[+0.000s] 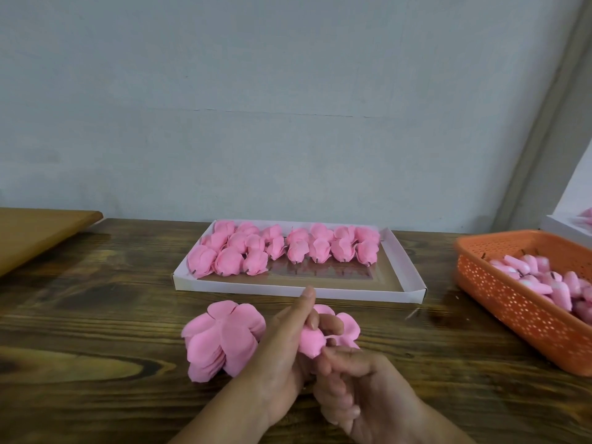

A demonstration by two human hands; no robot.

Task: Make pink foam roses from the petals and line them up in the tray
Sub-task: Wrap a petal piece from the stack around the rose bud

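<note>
Both hands are working at the near centre of a dark wooden table point(96, 315). The left hand point(282, 344) is curling its fingers and thumb round a partly formed pink rose point(312, 342), with the forefinger extended toward the tray. The right hand point(358, 389) is lying just below and to the right, its thumb and forefinger pinching the lower edge of the same rose while the remaining fingers are folding loosely into the palm. A loose petal point(349, 325) is showing behind the fingers on the right. A stack of pink petals point(221, 341) is sitting on the table immediately left of the left hand, touching or nearly touching the wrist; which one cannot be told. Beyond the hands, a shallow white cardboard tray point(407, 277) is resting flat on the table, with finished roses point(288, 248) lying in rows across its far half and its near half showing bare brown base. At the right edge, an orange perforated basket point(512, 315) is holding pink buds point(544, 280) with short dark stems. A white box point(560, 225) is standing behind the basket, only partly in view. A tan board point(35, 235) is occupying the far left.
</note>
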